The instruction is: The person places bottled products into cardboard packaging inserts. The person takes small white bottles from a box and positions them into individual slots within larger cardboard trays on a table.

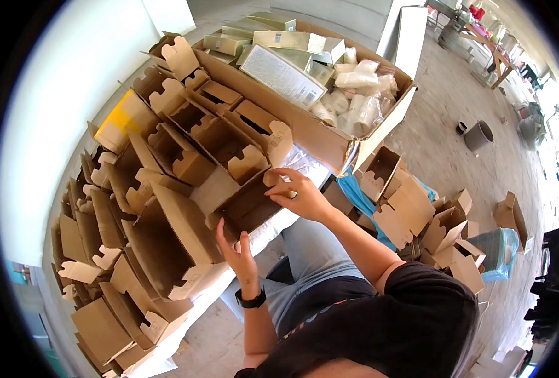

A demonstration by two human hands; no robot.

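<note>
In front of me on a table stands an open brown cardboard box (249,203), its inside facing up. My right hand (301,194) pinches the end flap at the box's right end between thumb and fingers. By the nearer left end of the same box is my left hand (236,253), thumb and fingers apart; I cannot tell whether its fingertips touch the cardboard. Left of it stands a larger open cardboard box (160,255). More open boxes (226,148) crowd up against the far side.
A large carton (311,129) at the back holds pale printed boxes (282,72) and plastic-wrapped white pieces (361,82). Rows of open boxes (100,230) fill the left. Loose boxes (446,230) lie in a heap at the right. A grey bucket (478,135) stands on the floor.
</note>
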